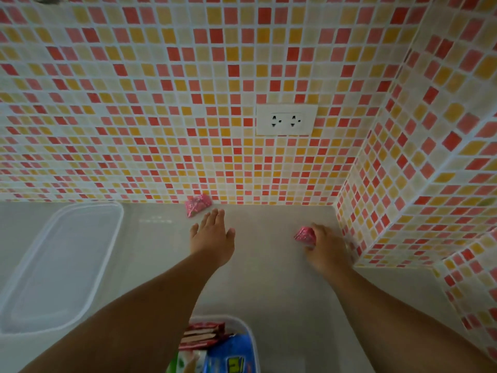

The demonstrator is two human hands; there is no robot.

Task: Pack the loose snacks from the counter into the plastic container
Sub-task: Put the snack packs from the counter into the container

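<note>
A pink snack packet (197,204) lies on the white counter against the tiled wall. My left hand (212,234) is flat just in front of it with fingers spread, its fingertips close to the packet and holding nothing. My right hand (324,244) is closed around a second pink snack packet (305,234) near the right corner. The clear plastic container (248,332) sits at the bottom edge between my arms, partly hidden, with red, blue and green snack packs inside.
The container's clear lid (59,265) lies on the counter (269,278) at the left. Mosaic tiled walls close off the back and right side. A white double socket (286,119) is on the back wall.
</note>
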